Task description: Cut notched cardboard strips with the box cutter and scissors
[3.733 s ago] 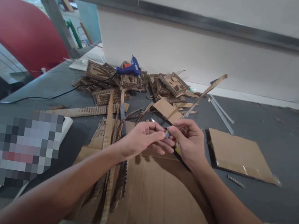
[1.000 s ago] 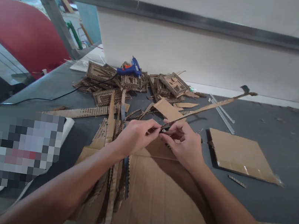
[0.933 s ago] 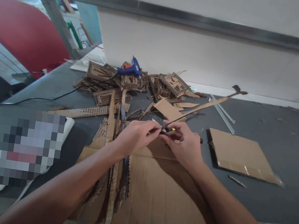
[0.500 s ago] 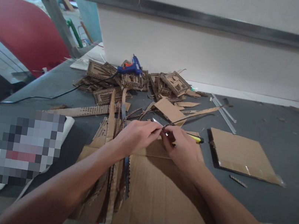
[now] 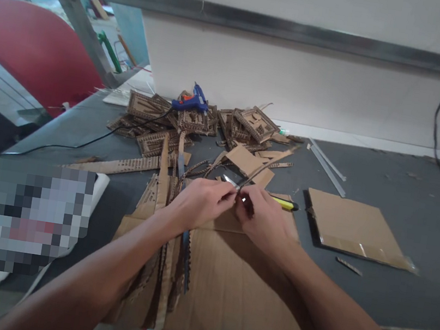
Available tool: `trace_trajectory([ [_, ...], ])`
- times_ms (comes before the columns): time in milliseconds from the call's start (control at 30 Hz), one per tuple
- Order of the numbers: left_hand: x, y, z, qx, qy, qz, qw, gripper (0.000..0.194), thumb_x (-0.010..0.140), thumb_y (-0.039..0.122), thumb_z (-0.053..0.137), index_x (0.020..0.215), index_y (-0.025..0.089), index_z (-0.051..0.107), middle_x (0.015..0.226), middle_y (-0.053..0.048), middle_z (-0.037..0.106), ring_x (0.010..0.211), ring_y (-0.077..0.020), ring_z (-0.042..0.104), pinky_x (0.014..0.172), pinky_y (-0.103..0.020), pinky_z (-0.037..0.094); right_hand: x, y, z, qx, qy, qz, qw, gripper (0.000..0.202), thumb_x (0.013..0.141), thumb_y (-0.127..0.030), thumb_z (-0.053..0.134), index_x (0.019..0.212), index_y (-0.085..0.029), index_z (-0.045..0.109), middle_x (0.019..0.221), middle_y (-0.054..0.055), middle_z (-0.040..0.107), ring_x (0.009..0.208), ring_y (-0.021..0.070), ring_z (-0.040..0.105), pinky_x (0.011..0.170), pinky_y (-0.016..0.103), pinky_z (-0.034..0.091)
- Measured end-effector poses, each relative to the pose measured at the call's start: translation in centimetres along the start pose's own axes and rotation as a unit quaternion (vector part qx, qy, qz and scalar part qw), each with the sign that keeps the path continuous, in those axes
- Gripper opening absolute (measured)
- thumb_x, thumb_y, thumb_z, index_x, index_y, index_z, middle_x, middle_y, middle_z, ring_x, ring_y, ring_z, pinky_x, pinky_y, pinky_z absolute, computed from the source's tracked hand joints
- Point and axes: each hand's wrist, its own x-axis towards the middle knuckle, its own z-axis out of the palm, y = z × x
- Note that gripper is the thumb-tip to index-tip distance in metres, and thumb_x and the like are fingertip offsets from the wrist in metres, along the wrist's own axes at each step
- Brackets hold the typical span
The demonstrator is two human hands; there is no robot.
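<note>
Both hands meet over the top part of a cardboard sheet (image 5: 243, 284). My left hand (image 5: 204, 198) is closed, its fingertips pinching a thin cardboard strip (image 5: 263, 170). Close beside it, my right hand (image 5: 264, 213) pinches the same strip, whose free end slants up and to the right. The exact grip is partly hidden behind the fingers. Under the hands lies a yellow utility knife (image 5: 285, 203), its blade showing above the left fingertips. More corrugated strips (image 5: 165, 289) and a metal ruler (image 5: 185, 253) lie on the sheet below my left forearm.
A blue glue gun (image 5: 192, 100) rests on a pile of small cardboard frames (image 5: 149, 140) at the back. On the right lies a cardboard panel (image 5: 359, 227), with clear glue sticks (image 5: 327, 167) behind it. A blurred-out device (image 5: 98, 191) with cables sits on the left.
The free end of the strip has swung from the far right to a steeper, more upward slant. Both hands stay pinched together at nearly the same spot.
</note>
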Motion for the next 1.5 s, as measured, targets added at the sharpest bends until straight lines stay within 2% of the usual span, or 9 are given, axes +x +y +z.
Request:
trace_trajectory([
  [200,0.2,0.5,0.4,-0.016,0.027,-0.047,0.998,0.011,0.085,0.017,0.059,0.083,0.020,0.069,0.072,0.000,0.075,0.064,-0.0132,0.069,0.062,-0.021,0.048,0.6,-0.3,-0.4,0.049,-0.018,0.012,0.999,0.016,0.089,-0.011,0.048,0.078,-0.022,0.045,0.077,0.002,0.057,0.070,0.0157,0.053,0.063,0.025,0.037],
  [367,0.3,0.2,0.3,-0.051,0.017,-0.069,0.996,0.009,0.084,0.018,0.061,0.082,0.019,0.069,0.070,0.001,0.075,0.063,-0.0134,0.069,0.063,-0.021,0.049,1.0,-0.6,-1.3,0.103,-0.048,0.035,0.993,0.013,0.089,-0.014,0.049,0.078,-0.022,0.047,0.072,-0.001,0.054,0.065,0.0138,0.050,0.062,0.024,0.036],
  [533,0.4,0.2,0.0,-0.075,0.010,-0.073,0.994,0.009,0.084,0.018,0.061,0.081,0.018,0.069,0.069,0.002,0.074,0.060,-0.0114,0.067,0.061,-0.020,0.047,1.2,-0.2,-2.0,0.134,-0.073,0.076,0.985,0.012,0.085,-0.014,0.050,0.076,-0.021,0.049,0.066,-0.004,0.053,0.059,0.0112,0.047,0.058,0.023,0.034],
  [667,0.5,0.4,-0.2,-0.089,0.009,-0.063,0.994,0.009,0.083,0.016,0.061,0.081,0.018,0.070,0.069,0.003,0.073,0.058,-0.0097,0.065,0.058,-0.019,0.045,1.3,0.3,-2.1,0.146,-0.077,0.079,0.983,0.012,0.085,-0.016,0.050,0.075,-0.021,0.050,0.062,-0.005,0.051,0.057,0.0106,0.046,0.056,0.022,0.035],
  [833,0.4,0.1,-0.4,-0.075,0.006,-0.038,0.996,0.011,0.084,0.016,0.059,0.080,0.018,0.068,0.075,0.000,0.075,0.063,-0.0123,0.068,0.063,-0.021,0.050,1.2,0.3,-1.9,0.108,-0.049,0.050,0.992,0.010,0.086,-0.018,0.054,0.076,-0.021,0.054,0.062,-0.004,0.057,0.055,0.0116,0.052,0.055,0.023,0.040],
  [933,0.3,-0.1,-0.5,-0.059,0.014,-0.013,0.998,0.012,0.086,0.015,0.056,0.082,0.017,0.067,0.088,-0.005,0.077,0.075,-0.0158,0.071,0.070,-0.025,0.054,1.1,0.3,-1.5,0.080,0.002,0.031,0.996,0.003,0.088,-0.022,0.060,0.088,-0.020,0.062,0.075,0.002,0.071,0.063,0.0146,0.065,0.063,0.026,0.050],
  [1067,0.2,-0.2,-0.3,-0.061,0.027,0.001,0.998,0.013,0.087,0.013,0.054,0.088,0.017,0.067,0.096,-0.007,0.077,0.078,-0.0157,0.072,0.073,-0.025,0.056,0.8,0.5,-0.9,0.023,0.061,-0.038,0.997,0.012,0.093,-0.019,0.058,0.099,-0.021,0.068,0.093,0.007,0.078,0.079,0.0190,0.074,0.072,0.029,0.057],
  [1200,0.2,-0.1,0.1,-0.044,0.029,0.010,0.999,0.013,0.088,0.014,0.054,0.088,0.017,0.066,0.095,-0.007,0.077,0.079,-0.0159,0.072,0.073,-0.025,0.056,0.5,0.2,-0.6,-0.015,0.092,-0.064,0.994,0.016,0.093,-0.015,0.056,0.100,-0.019,0.070,0.096,0.008,0.079,0.084,0.0197,0.075,0.077,0.030,0.059],
  [1500,0.3,0.4,0.6,-0.004,0.021,0.047,0.999,0.015,0.092,0.015,0.050,0.096,0.015,0.065,0.097,-0.008,0.076,0.081,-0.0176,0.074,0.073,-0.027,0.057,0.2,-0.5,-0.5,-0.030,0.096,-0.051,0.994,0.018,0.089,-0.010,0.053,0.091,-0.020,0.068,0.086,0.006,0.077,0.077,0.0183,0.073,0.069,0.028,0.055],
])
